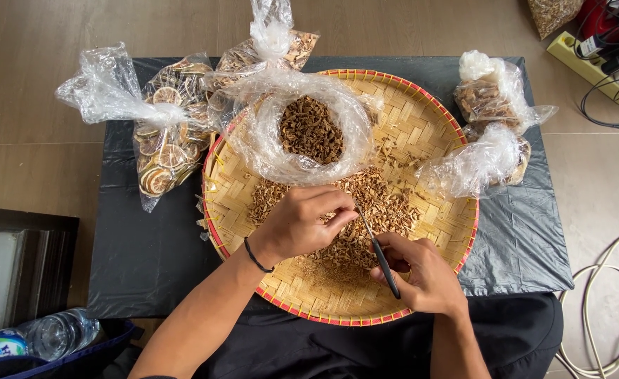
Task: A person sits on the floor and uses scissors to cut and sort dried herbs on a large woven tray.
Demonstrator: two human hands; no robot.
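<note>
over the woven tray: dried bits picked at with a thin tool

over the round bamboo tray (435,133), a small dried piece is pinched in the left hand (302,224); a slim dark-handled tool (378,251) is gripped by the right hand (421,274); fingertips could be pricked if the tip slips; crumbly brown herb pieces (376,207) lie scattered; a crinkled clear bag (309,130) sits open behind.

A home floor workspace. Tiled floor (36,105), power strip (590,67), loose cables (607,302) and a water bottle (50,335) suggest it.
</note>
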